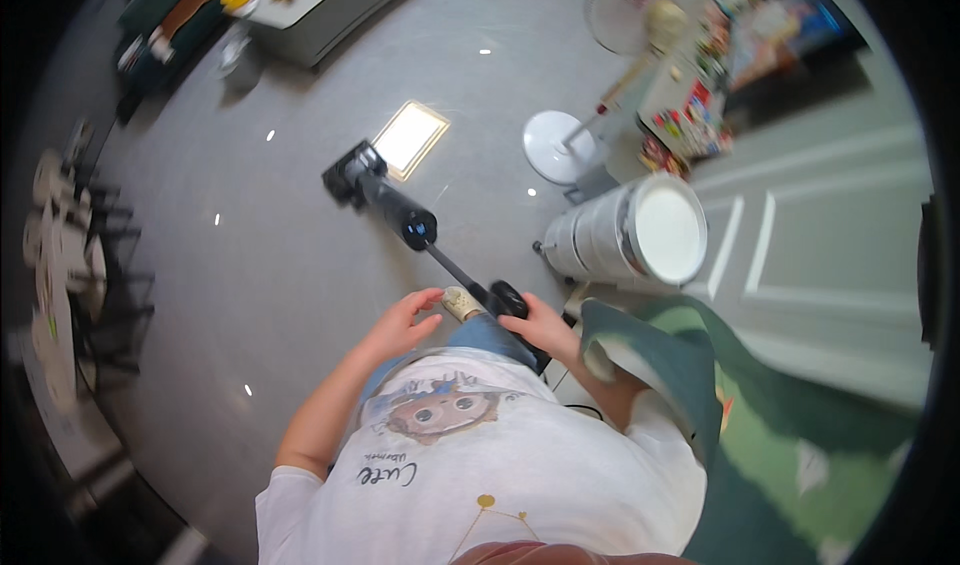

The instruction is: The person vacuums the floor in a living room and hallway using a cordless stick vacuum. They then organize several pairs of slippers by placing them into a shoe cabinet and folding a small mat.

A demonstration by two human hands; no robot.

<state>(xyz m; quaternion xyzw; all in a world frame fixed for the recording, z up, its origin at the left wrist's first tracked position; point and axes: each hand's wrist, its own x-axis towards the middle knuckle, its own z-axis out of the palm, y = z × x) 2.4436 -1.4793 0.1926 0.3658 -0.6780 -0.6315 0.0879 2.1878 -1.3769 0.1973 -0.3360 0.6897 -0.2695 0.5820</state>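
Note:
An upright floor washer with a black body tilts across the glossy grey floor. Its wide black floor head rests on the floor near a bright rectangular reflection. A small lit display shows on top of the body. From there a thin dark pole runs back to a black handle. My right hand is closed around the handle. Beside it, my left hand hovers with fingers apart and nothing in them. Below the hands shows one cream clog.
A white round tiered cart on casters stands at right, near a pedestal fan's base. Beyond is a table with colourful packets. A green curtain hangs close by my right arm. Chairs, a coffee table and a bin stand farther off.

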